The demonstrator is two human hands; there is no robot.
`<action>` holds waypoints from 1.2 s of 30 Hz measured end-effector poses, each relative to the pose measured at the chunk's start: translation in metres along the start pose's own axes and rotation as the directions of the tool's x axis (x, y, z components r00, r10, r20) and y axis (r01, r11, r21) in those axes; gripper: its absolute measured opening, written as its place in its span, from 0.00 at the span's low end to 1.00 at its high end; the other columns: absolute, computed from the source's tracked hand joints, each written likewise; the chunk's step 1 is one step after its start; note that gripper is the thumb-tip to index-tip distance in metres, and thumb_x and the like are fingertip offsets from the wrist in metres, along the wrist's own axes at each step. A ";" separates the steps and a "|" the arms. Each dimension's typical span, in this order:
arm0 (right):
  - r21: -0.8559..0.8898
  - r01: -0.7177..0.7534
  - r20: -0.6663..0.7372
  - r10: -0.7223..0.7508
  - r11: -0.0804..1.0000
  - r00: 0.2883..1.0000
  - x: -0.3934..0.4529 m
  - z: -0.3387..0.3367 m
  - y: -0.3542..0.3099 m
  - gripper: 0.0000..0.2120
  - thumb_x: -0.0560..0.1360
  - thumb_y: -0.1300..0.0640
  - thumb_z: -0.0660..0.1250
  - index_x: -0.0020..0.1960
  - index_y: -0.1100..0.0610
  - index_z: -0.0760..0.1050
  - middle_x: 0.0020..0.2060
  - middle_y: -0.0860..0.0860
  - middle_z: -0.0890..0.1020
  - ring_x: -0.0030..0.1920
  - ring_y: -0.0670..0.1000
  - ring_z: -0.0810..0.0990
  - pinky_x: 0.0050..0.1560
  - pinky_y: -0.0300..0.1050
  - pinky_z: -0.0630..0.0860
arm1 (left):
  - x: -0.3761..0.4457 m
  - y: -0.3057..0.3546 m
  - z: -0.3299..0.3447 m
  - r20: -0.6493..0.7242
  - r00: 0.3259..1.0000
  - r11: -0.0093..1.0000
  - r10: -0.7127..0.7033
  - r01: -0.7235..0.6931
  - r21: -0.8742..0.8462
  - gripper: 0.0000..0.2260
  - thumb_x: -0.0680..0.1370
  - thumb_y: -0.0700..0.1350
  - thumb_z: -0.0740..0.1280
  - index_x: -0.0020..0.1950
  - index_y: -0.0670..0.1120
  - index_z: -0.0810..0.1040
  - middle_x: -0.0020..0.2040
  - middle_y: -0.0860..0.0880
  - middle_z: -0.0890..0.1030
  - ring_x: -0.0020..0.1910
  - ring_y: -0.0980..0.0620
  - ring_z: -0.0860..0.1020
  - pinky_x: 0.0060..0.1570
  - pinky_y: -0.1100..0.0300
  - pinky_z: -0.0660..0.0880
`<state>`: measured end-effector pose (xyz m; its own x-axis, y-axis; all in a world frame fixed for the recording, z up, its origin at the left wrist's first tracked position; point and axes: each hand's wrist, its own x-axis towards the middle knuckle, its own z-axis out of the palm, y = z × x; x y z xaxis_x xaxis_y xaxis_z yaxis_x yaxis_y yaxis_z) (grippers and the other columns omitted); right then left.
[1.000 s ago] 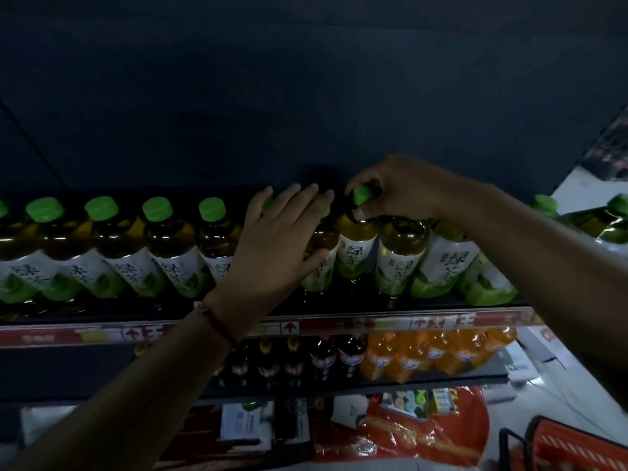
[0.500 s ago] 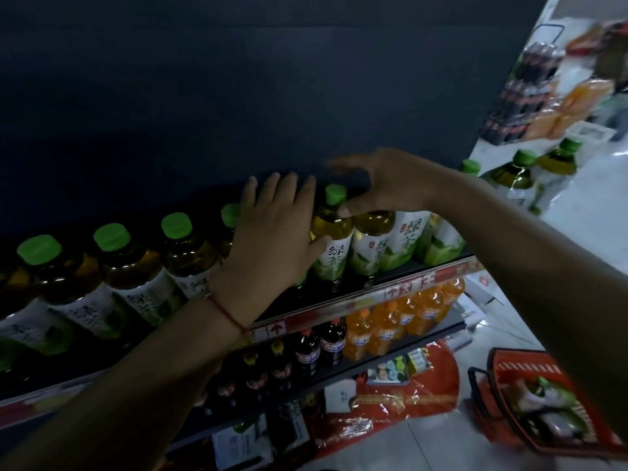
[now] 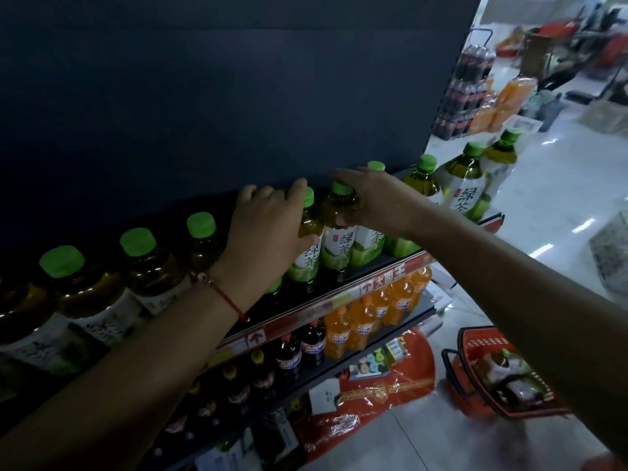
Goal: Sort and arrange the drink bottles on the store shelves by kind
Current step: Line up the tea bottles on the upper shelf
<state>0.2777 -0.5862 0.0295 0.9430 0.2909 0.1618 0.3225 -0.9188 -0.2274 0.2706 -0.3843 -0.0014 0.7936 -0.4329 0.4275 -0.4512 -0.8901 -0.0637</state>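
A row of green-capped green tea bottles stands along the top shelf (image 3: 339, 300). My left hand (image 3: 268, 229) wraps around one green tea bottle (image 3: 307, 246) near the row's middle, thumb on its label. Just to the right, my right hand (image 3: 370, 198) grips the neck and shoulder of a second green tea bottle (image 3: 339, 232). The two bottles stand upright, side by side and touching. More green tea bottles (image 3: 458, 185) continue to the shelf's right end, and others (image 3: 136, 263) run off to the left.
Below, a shelf holds orange soda bottles (image 3: 367, 317) and dark cola bottles (image 3: 306, 345). A red shopping basket (image 3: 475, 368) with bottles sits on the floor at right. A red bag (image 3: 373, 392) lies by the shelf foot. Stacked drink packs (image 3: 469, 90) stand far right.
The view has swung right and down. My right hand dropped from hovering open onto a bottle's neck, and my left hand closed around the bottle beside it.
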 end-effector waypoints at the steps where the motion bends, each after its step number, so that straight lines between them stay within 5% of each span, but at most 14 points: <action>1: -0.002 0.001 -0.006 -0.001 1.000 1.000 0.000 0.001 0.000 0.37 0.71 0.51 0.74 0.76 0.52 0.63 0.69 0.56 0.73 0.67 0.56 0.74 0.64 0.55 0.74 | 0.000 0.001 0.000 0.004 1.000 1.000 -0.002 0.002 0.005 0.40 0.72 0.64 0.70 0.76 0.46 0.61 0.58 0.47 0.81 0.59 0.45 0.76 0.65 0.48 0.64; 6: 0.076 0.022 -0.041 -0.019 0.997 0.999 -0.015 -0.008 0.002 0.37 0.74 0.49 0.72 0.77 0.52 0.59 0.70 0.53 0.71 0.68 0.53 0.71 0.67 0.53 0.71 | -0.003 0.006 -0.002 0.030 0.999 0.999 -0.032 0.031 0.022 0.41 0.73 0.66 0.67 0.78 0.46 0.57 0.66 0.45 0.77 0.67 0.44 0.72 0.72 0.43 0.59; 11: 0.192 -0.022 -0.229 0.066 0.981 0.971 -0.027 -0.041 0.047 0.24 0.75 0.47 0.70 0.69 0.53 0.73 0.59 0.51 0.78 0.57 0.50 0.79 0.59 0.53 0.77 | 0.010 0.037 -0.009 -0.052 0.998 0.997 -0.040 0.036 -0.068 0.41 0.74 0.65 0.66 0.80 0.48 0.54 0.72 0.43 0.69 0.72 0.42 0.66 0.73 0.39 0.57; 14: 0.240 -0.108 -0.253 0.169 0.965 0.953 -0.029 -0.049 0.090 0.21 0.74 0.51 0.72 0.66 0.52 0.76 0.59 0.51 0.78 0.58 0.52 0.79 0.59 0.53 0.77 | 0.042 0.067 -0.007 -0.027 1.000 0.997 -0.010 0.007 -0.083 0.39 0.76 0.66 0.62 0.80 0.48 0.54 0.72 0.44 0.70 0.72 0.42 0.66 0.74 0.40 0.56; 18: 0.310 -0.172 -0.164 0.230 0.935 0.959 -0.024 -0.037 0.126 0.35 0.74 0.51 0.72 0.77 0.51 0.61 0.71 0.54 0.71 0.68 0.54 0.72 0.68 0.54 0.71 | 0.096 0.092 0.001 0.093 0.991 0.995 -0.096 0.095 0.024 0.35 0.76 0.68 0.59 0.75 0.47 0.63 0.66 0.42 0.76 0.68 0.40 0.70 0.73 0.38 0.55; 21: 0.354 -0.153 -0.123 0.208 0.923 0.970 -0.019 -0.020 0.148 0.35 0.76 0.51 0.70 0.78 0.51 0.58 0.69 0.55 0.73 0.64 0.54 0.75 0.64 0.52 0.73 | 0.116 0.103 0.012 0.115 0.981 0.987 -0.157 0.158 -0.004 0.22 0.78 0.64 0.61 0.58 0.48 0.77 0.51 0.45 0.82 0.56 0.42 0.78 0.70 0.40 0.60; 27: 0.476 -0.043 -0.146 0.127 0.878 0.981 -0.018 -0.008 0.181 0.28 0.76 0.48 0.69 0.73 0.46 0.63 0.54 0.46 0.80 0.52 0.50 0.79 0.49 0.46 0.76 | 0.127 0.115 0.012 0.156 0.970 0.973 -0.186 0.204 -0.110 0.15 0.79 0.58 0.64 0.48 0.46 0.77 0.42 0.48 0.79 0.45 0.46 0.77 0.46 0.55 0.64; 36: 0.480 0.029 -0.161 0.056 0.877 0.985 -0.020 -0.003 0.194 0.28 0.77 0.45 0.67 0.73 0.45 0.60 0.54 0.48 0.82 0.52 0.51 0.80 0.53 0.51 0.78 | 0.118 0.130 0.002 0.287 0.925 0.944 -0.248 0.297 -0.141 0.11 0.80 0.58 0.62 0.50 0.52 0.76 0.41 0.54 0.78 0.46 0.49 0.75 0.42 0.55 0.65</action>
<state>0.3208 -0.7713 -0.0147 0.9339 0.1924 0.3013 0.3494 -0.6691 -0.6559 0.3064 -0.5509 0.0393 0.9634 -0.2202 0.1528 -0.2478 -0.9491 0.1945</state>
